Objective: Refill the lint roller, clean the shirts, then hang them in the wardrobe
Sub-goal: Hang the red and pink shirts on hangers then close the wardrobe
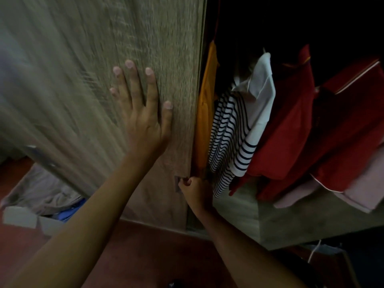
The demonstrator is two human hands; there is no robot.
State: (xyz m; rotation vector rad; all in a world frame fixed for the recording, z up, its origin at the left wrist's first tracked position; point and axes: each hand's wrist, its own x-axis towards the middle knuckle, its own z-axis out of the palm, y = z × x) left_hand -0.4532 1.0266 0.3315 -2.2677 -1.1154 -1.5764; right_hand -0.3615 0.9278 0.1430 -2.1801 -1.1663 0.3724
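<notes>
While left hand presses flat, fingers spread, on wardrobe door, right hand grips handle at door edge; striped shirt, red shirts hang inside.

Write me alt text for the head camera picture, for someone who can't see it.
A person's left hand presses flat on a wooden wardrobe door while the right hand grips its edge low down. Inside hang an orange garment, a striped shirt and red clothes.
</notes>
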